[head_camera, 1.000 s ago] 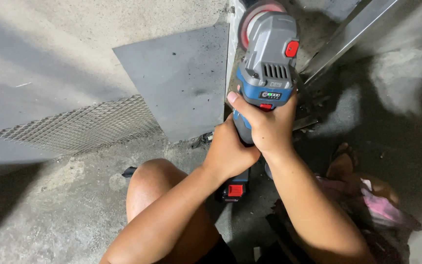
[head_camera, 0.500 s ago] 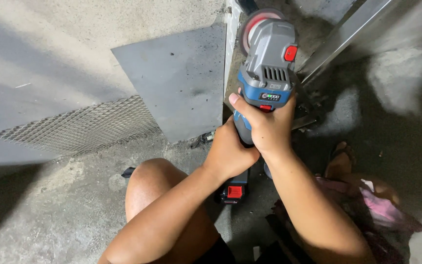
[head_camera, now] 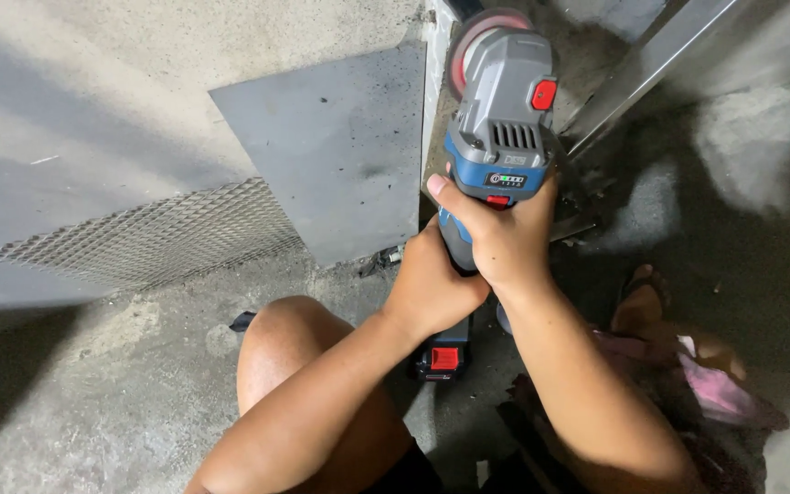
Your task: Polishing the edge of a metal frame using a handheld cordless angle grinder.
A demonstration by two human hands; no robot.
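Both hands, right hand (head_camera: 505,242) and left hand (head_camera: 432,288), are clamping a cordless angle grinder (head_camera: 496,137), its disc (head_camera: 468,46) meeting the steel edge (head_camera: 430,82); grinding appears underway, unfinished.

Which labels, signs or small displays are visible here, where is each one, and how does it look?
Small display panel: on the blue band of the angle grinder, just above the right hand; a dark rectangle with small lights and marks.
No packages or signs are in view.
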